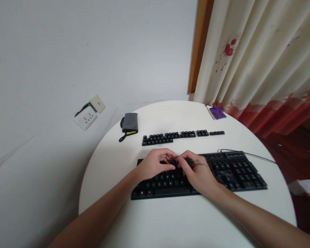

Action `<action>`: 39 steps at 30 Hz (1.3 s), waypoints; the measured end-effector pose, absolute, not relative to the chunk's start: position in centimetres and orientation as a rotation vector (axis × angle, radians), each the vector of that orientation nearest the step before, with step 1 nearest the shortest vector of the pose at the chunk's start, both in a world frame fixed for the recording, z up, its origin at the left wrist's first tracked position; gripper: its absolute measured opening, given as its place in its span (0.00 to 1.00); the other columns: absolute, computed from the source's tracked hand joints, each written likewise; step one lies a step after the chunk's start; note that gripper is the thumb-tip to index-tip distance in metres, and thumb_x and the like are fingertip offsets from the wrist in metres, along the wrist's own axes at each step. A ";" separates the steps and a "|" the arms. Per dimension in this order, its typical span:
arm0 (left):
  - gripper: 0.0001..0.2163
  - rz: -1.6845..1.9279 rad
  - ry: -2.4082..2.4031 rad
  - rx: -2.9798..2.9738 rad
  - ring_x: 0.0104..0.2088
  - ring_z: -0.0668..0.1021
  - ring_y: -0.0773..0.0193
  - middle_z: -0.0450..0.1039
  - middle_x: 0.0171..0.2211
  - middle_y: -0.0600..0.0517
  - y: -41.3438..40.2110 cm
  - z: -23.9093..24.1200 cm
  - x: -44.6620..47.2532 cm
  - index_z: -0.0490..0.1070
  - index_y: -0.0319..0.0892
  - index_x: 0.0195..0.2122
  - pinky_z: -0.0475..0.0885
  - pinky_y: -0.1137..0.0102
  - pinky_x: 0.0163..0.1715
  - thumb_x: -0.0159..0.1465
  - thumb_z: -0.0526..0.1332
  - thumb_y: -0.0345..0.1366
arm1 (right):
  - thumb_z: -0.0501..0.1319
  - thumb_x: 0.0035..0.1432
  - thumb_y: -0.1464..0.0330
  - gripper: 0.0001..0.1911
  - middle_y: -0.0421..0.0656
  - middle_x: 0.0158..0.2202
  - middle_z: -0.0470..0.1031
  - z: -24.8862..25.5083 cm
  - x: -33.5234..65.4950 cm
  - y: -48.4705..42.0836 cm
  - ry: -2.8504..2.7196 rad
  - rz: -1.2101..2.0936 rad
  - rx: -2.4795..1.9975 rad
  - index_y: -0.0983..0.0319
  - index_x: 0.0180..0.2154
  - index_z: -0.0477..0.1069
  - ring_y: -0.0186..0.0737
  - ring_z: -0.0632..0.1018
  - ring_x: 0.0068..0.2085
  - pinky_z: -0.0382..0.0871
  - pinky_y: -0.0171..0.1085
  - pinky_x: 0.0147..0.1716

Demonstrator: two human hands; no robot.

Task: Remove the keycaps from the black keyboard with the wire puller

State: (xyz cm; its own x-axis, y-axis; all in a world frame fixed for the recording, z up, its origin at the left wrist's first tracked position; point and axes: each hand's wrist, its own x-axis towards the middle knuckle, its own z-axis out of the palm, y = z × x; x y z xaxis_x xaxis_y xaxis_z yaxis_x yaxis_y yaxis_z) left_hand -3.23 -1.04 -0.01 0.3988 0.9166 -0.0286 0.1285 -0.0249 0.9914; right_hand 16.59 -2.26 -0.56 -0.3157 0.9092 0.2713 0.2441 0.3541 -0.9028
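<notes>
A black keyboard (170,191) lies on the round white table, with both hands over its upper middle. My left hand (156,164) is curled, fingertips and thumb drawn towards each other by a small dark thing, perhaps a keycap, that I cannot make out. Almost touching it, my right hand (196,172) pinches with thumb and forefinger. From that pinch a thin wire-like tool (202,163) runs back across the hand. The keys beneath the fingers are partly hidden. Behind the keyboard, loose black keycaps (157,139) stand in rows, the longer one reaching far right.
A grey cloth pouch (130,121) with a black loop sits at the table's back left. At the back right lies a purple cloth (217,112). The keyboard's cable (258,156) runs off the right edge. A wall socket (85,118) is at left, a curtain (258,62) at right.
</notes>
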 end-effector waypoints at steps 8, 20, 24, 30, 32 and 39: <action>0.14 0.780 1.027 1.523 0.34 0.77 0.63 0.77 0.32 0.52 -0.9 0.3 -3.5 0.75 0.39 0.36 0.72 0.68 0.38 0.49 0.74 0.31 | 0.56 0.66 0.65 0.13 0.36 0.21 0.69 0.3 16.7 -2.5 -1.830 0.976 -1.033 0.61 0.30 0.71 0.32 0.69 0.23 0.62 0.32 0.26; 0.15 0.768 0.969 1.458 0.33 0.77 0.65 0.76 0.31 0.53 -1.0 0.3 -3.6 0.75 0.39 0.34 0.71 0.70 0.37 0.47 0.75 0.29 | 0.56 0.67 0.66 0.12 0.37 0.24 0.71 0.6 17.0 -2.3 -1.905 1.045 -0.936 0.60 0.33 0.73 0.33 0.70 0.26 0.64 0.32 0.30; 0.14 0.746 0.960 1.474 0.32 0.76 0.66 0.75 0.29 0.54 -1.0 0.5 -3.6 0.73 0.38 0.32 0.70 0.70 0.36 0.47 0.75 0.29 | 0.56 0.68 0.66 0.11 0.37 0.26 0.73 0.6 17.1 -2.3 -1.950 1.033 -0.892 0.60 0.35 0.75 0.34 0.72 0.28 0.66 0.32 0.33; 0.15 0.697 0.972 1.505 0.30 0.75 0.66 0.73 0.27 0.55 -1.0 0.5 -3.6 0.71 0.39 0.30 0.69 0.70 0.34 0.46 0.76 0.32 | 0.57 0.68 0.68 0.10 0.40 0.33 0.78 0.5 17.1 -2.2 -1.990 1.031 -0.809 0.60 0.35 0.75 0.36 0.77 0.36 0.67 0.33 0.40; 0.15 0.679 0.974 1.516 0.30 0.74 0.66 0.72 0.27 0.56 -1.0 0.4 -3.7 0.71 0.39 0.29 0.68 0.71 0.33 0.46 0.76 0.33 | 0.57 0.67 0.68 0.10 0.40 0.34 0.79 0.4 17.0 -2.2 -1.994 1.041 -0.788 0.60 0.35 0.75 0.36 0.77 0.37 0.67 0.33 0.40; 0.17 0.623 0.909 1.509 0.28 0.71 0.68 0.71 0.26 0.57 -0.8 0.3 -4.1 0.70 0.38 0.29 0.66 0.72 0.32 0.44 0.78 0.34 | 0.58 0.67 0.68 0.09 0.39 0.31 0.77 0.5 17.2 -2.1 -1.985 1.098 -0.755 0.60 0.35 0.76 0.34 0.75 0.32 0.67 0.33 0.36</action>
